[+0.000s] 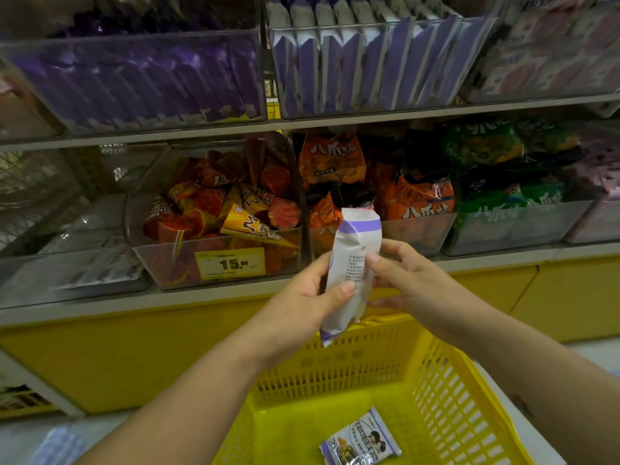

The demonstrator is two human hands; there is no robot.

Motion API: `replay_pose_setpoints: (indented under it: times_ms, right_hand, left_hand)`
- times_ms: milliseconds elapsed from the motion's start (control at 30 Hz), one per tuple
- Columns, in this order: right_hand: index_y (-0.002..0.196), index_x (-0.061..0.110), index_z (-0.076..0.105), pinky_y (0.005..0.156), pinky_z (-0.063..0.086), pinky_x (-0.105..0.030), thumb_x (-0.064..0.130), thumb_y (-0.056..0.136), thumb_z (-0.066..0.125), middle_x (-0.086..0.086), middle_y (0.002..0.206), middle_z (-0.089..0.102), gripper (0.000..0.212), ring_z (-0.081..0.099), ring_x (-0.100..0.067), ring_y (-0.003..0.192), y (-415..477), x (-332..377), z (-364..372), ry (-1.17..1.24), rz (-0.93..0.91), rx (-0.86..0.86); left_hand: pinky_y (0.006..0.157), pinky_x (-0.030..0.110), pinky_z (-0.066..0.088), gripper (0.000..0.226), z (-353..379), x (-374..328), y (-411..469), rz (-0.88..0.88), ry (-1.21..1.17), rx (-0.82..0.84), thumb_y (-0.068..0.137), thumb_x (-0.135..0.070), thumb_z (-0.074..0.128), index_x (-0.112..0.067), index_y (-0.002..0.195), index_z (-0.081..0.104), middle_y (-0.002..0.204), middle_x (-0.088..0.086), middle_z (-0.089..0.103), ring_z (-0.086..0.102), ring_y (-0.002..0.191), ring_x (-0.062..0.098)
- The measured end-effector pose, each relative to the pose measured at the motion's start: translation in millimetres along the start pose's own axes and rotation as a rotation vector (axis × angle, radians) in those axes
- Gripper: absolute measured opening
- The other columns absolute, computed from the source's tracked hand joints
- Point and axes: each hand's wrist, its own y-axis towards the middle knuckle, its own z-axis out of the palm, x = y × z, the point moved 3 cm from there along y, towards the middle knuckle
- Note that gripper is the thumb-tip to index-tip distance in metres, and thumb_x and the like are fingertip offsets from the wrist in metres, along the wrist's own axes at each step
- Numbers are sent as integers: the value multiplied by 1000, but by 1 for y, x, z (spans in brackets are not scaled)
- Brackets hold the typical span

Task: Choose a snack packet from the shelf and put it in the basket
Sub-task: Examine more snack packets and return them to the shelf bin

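A white snack packet with purple trim (352,260) stands upright in front of the shelf, its printed back toward me. My left hand (312,297) grips its lower half, thumb across the front. My right hand (399,273) pinches the packet's right edge at mid-height. Both hands hover above the far rim of the yellow basket (436,397). A small purple-and-white snack packet (360,439) lies flat on the basket floor.
Clear bins line the shelf: purple-and-white packets (362,65) on the upper row, red and orange cone snacks (228,213), orange bags (412,199) and green bags (503,196) on the lower row. A yellow price tag (231,263) reads 15. The shelf base is yellow.
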Motion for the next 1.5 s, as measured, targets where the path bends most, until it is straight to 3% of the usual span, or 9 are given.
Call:
replay_pose_setpoints:
  times_ms: [167,300,533,633,733,867,967,1100,1500]
  right_hand:
    - [127,35,45,88,56,-37,37,85,63,0,116,67,46,66,-11,104,3,4,-9,-141,-84,-3]
    - [114,50,42,76,58,-26,23,95,56,5,104,62,36,65,-3,94,1,4,-1,-293,-228,-26]
    - [128,67,16,79,52,-23,36,95,51,16,113,47,57,51,-1,103,-6,16,3,-654,-495,-118]
    - [128,70,11,69,45,-15,41,93,50,27,100,41,60,48,1,94,-11,22,4,-771,-591,-101]
    - [135,61,18,71,49,-28,43,90,52,18,96,44,59,50,-7,88,-15,28,4,-829,-654,-127]
    - [136,43,42,78,49,-15,49,77,59,23,101,55,62,57,0,98,-17,35,2,-658,-619,-135]
    - [126,45,50,84,50,-11,46,66,72,22,100,68,64,62,6,100,-15,37,-11,-472,-470,-97]
    - [103,35,65,74,54,-14,20,71,79,23,98,71,38,68,2,93,-12,38,-27,-352,-349,-22]
    - [81,7,64,61,55,-18,21,70,66,-6,76,75,19,73,-15,71,-8,35,-34,177,-226,-143]
  left_hand:
    - [99,44,50,43,-6,0,1,-21,-4,10,96,-11,50,-35,131,48,128,-5,64,59,119,16]
    - [78,24,56,32,-6,-3,3,55,-19,-140,95,-22,52,-42,120,49,118,-16,67,65,104,1]
    - [86,46,57,41,-25,-6,4,99,-10,-327,85,-21,69,-44,115,51,109,-12,67,65,102,10]
    - [81,23,54,44,-31,-16,3,211,250,-304,80,-15,76,-42,107,55,108,-11,65,64,99,5]
    - [93,20,42,40,-34,-27,1,315,604,-305,75,-24,79,-44,104,60,115,-20,54,53,110,1]
    - [86,29,53,39,-34,-25,2,251,359,-184,78,-7,76,-28,107,63,104,-8,71,68,98,11]
    - [76,18,53,35,-38,-24,5,263,279,-189,72,-7,75,-19,103,61,90,-16,72,67,87,3]
    - [72,19,56,34,-53,-21,6,225,93,-225,67,-16,72,-25,100,66,89,-15,73,70,88,6]
    - [68,24,57,46,-49,-6,11,-5,-212,-241,71,-23,68,-17,116,60,104,4,74,72,89,19]
